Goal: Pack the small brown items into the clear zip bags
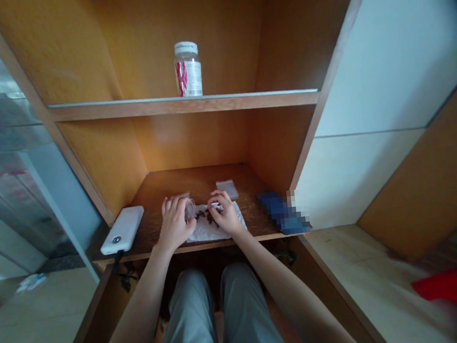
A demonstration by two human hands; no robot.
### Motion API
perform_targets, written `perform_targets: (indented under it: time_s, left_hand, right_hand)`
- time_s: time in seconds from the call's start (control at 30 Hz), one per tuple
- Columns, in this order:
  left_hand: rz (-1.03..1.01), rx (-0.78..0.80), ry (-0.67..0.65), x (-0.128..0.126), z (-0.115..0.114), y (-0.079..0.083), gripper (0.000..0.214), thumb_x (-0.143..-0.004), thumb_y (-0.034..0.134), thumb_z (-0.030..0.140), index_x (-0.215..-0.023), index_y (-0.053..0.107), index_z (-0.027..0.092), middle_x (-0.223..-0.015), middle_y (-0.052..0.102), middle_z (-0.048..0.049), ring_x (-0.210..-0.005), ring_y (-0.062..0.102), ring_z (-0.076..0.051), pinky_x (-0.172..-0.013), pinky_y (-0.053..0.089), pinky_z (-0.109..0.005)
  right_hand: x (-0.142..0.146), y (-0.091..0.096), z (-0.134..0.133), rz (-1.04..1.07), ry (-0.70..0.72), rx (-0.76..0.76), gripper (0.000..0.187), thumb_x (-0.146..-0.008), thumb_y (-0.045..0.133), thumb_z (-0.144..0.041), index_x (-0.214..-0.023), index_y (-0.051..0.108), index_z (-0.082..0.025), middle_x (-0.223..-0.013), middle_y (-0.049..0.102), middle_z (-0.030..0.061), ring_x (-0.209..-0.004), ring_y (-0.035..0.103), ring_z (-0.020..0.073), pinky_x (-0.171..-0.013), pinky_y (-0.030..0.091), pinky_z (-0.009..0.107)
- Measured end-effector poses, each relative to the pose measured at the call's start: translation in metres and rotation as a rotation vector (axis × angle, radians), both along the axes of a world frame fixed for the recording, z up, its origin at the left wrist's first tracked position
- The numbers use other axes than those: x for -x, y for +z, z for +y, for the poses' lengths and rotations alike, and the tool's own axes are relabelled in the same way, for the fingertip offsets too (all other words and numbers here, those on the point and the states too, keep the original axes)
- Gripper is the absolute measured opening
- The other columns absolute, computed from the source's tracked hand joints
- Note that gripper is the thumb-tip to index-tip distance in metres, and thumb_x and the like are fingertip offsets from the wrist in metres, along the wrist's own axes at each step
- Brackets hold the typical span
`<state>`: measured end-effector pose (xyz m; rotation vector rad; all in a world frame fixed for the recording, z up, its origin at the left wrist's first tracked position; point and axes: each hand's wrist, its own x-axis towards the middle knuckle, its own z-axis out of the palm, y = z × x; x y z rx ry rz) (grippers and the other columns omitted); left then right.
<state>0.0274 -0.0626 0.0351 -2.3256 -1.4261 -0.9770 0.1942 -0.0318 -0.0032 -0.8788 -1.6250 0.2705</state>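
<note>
My left hand is wrapped round a clear plastic container, whose open side seems tilted to the right; its exact kind is hard to make out. Beneath both hands a white cloth or tissue lies on the lower shelf, with several small dark brown pieces scattered on it. My right hand is over the right part of the cloth, fingers curled and pinched at the dark pieces; whatever is between the fingertips is too small to tell. Just behind it rests a small clear zip bag.
A white power bank or phone-like device with a black cable lies left on the shelf. To the right is a dark blue, partly pixelated flat object. A lidded clear bottle stands on the upper shelf. An open drawer surrounds my knees.
</note>
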Motion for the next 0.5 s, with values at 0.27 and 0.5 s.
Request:
perform_targets:
  time_s: [0.27,0.5]
  left_hand:
    - [-0.093,0.059,-0.038,0.005,0.002,-0.018,0.042,-0.063,0.048,0.01,-0.104,0.041,0.019,-0.102,0.053,-0.0081,-0.101,0.047,-0.026,-0.086,0.036,-0.041]
    - [-0.148,0.073,-0.08,0.012,0.006,-0.026,0.044,-0.064,0.047,0.011,-0.107,0.037,0.018,-0.105,0.051,-0.009,-0.101,0.046,-0.024,-0.087,0.035,-0.041]
  right_hand:
    - [0.001,-0.001,0.0,-0.132,0.017,0.001,0.011,-0.073,0.05,-0.015,-0.078,0.059,-0.018,-0.097,0.053,0.0064,-0.097,0.049,0.0171,-0.086,0.039,0.031]
    - [0.005,-0.009,0.005,-0.388,-0.055,0.029,0.012,-0.075,0.054,-0.019,-0.078,0.065,-0.021,-0.101,0.056,0.0049,-0.095,0.047,0.0193,-0.082,0.036,0.035]
